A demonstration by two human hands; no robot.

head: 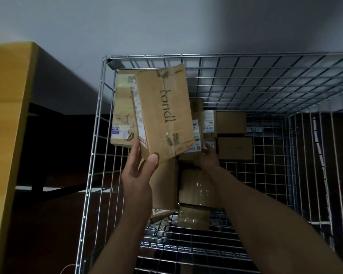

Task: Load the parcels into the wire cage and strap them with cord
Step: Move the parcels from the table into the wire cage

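Wire cage (246,88): open-topped, small boxes on its floor.
Parcel (163,113): taped cardboard, stiff, probably light; held above the cage's 10 o'clock corner; grip opposite edges.
Left hand (139,171): clamped on the parcel's near corner.
Right hand (208,157): reaching under its 4 o'clock corner, grip hidden.

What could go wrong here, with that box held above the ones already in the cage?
1. The left hand pinches the taped box only at its lower corner, so it could tip or slip onto the parcels below.
2. The right hand reaches low among the stacked parcels, where a falling box might strike it.
3. The parcels lie unevenly against the wire cage; adding another could shift the pile.
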